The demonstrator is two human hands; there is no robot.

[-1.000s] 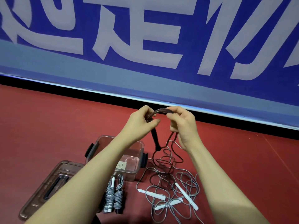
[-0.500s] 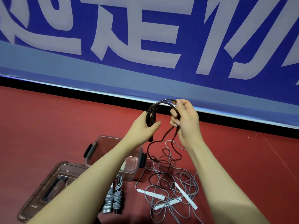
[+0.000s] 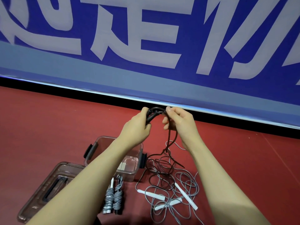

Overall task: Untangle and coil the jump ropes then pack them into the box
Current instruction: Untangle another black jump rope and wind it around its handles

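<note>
The floor (image 3: 56,127) is a plain deep red, with faint thin lines crossing it toward its right edge. Behind it runs a black strip (image 3: 227,117), and above that a royal-blue banner (image 3: 162,78) with large pale grey-white characters and a lighter grey-blue band along its bottom. The held rope (image 3: 168,140) is dark brown-black, its handles (image 3: 150,116) black. On the floor lie grey cords (image 3: 186,179) with white handles (image 3: 155,194). The 2 coiled bundles (image 3: 113,198) are grey, 1 tipped white. The box (image 3: 113,142) is clear with a smoky pink tint and black latches (image 3: 90,151); its lid (image 3: 40,192) is the same tint with a dark handle.
</note>
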